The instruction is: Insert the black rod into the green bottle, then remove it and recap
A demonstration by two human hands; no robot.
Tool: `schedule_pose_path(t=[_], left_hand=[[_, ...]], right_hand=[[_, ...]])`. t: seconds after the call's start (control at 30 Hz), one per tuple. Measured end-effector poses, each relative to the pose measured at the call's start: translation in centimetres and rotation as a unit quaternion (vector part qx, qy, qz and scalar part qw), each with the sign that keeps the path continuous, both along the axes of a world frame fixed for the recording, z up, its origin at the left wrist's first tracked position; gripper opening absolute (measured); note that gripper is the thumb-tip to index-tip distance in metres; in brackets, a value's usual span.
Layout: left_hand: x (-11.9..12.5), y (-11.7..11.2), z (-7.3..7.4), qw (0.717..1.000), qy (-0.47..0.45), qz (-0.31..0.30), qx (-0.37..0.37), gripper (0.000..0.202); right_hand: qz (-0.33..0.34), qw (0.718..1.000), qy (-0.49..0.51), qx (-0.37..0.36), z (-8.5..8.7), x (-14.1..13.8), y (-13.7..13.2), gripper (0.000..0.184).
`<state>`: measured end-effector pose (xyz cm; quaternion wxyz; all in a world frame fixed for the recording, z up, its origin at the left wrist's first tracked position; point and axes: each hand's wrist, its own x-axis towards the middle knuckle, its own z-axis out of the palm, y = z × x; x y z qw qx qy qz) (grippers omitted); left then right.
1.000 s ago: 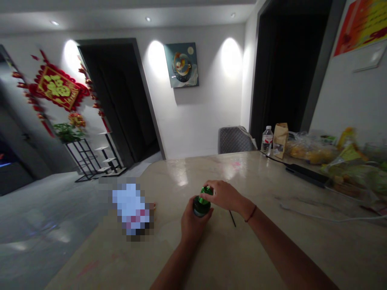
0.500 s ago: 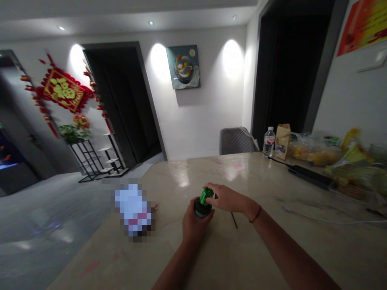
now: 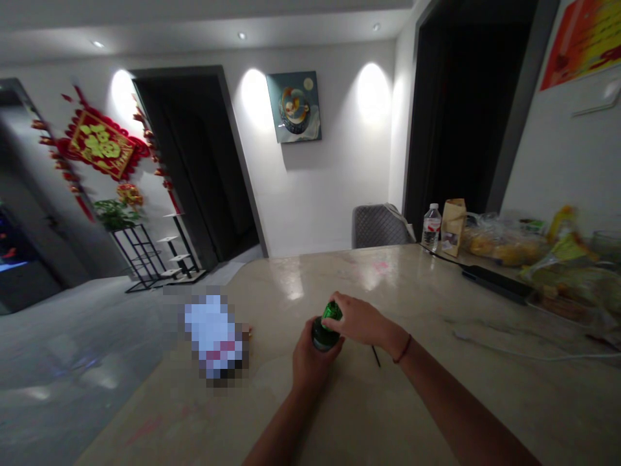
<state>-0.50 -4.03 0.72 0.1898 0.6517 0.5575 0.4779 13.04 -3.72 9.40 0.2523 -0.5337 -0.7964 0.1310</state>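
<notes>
A dark green bottle with shiny green foil over its neck stands on the table, seen from above. My left hand wraps round its body from the left and front. The fingers of my right hand are closed round the foil-covered neck from the right, so part of the top is hidden. Just below my right wrist, a thin dark stick lies on the tabletop.
On the pale marble-look table, a blurred-out pale object lies to the left. At the right are a water bottle, a paper bag, a long black object, plastic bags and a white cable. Behind stands a grey chair.
My right hand has shifted slightly left, and its fingers cover more of the foil neck. My left hand keeps its hold on the bottle in the same place.
</notes>
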Motion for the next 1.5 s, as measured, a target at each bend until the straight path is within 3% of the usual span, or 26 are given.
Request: schedule_pose_path(t=[0.27,0.43,0.6,0.77,0.93,1.03,1.2,1.33,1.5], left_hand=[[0.2,-0.3,0.4,1.000,-0.005,-0.007,-0.004,0.050],[0.0,-0.1,0.3,1.000,-0.012,0.010,-0.006,0.051],[0.0,0.1,0.3,0.999,-0.025,0.028,-0.015,0.051],[0.1,0.0,0.3,0.999,-0.023,0.027,-0.009,0.051],[0.0,0.1,0.2,0.999,-0.016,0.033,-0.007,0.050],[0.0,0.2,0.2,0.999,-0.013,0.030,-0.010,0.051],[0.1,0.1,0.2,0.999,-0.028,0.022,-0.007,0.050],[0.1,0.1,0.3,0.999,-0.028,0.018,-0.003,0.050],[0.1,0.0,0.3,1.000,-0.016,0.024,-0.001,0.050]], right_hand=[[0.089,0.995,0.046,0.023,-0.2,0.5,0.2,0.036],[0.104,0.988,0.112,0.033,0.4,1.1,0.6,0.033],[0.058,0.980,0.181,0.057,0.5,3.4,1.8,0.029],[-0.053,0.982,0.176,0.045,-2.3,6.9,4.7,0.027],[-0.148,0.985,0.090,-0.011,-5.0,9.0,6.2,0.027],[-0.160,0.985,0.040,-0.046,-5.9,9.6,6.3,0.030],[-0.125,0.990,0.006,-0.072,-6.9,10.3,6.4,0.051],[-0.093,0.993,-0.017,-0.067,-7.0,10.6,6.5,0.036],[-0.160,0.983,-0.008,-0.091,-6.9,10.9,6.4,0.029]])
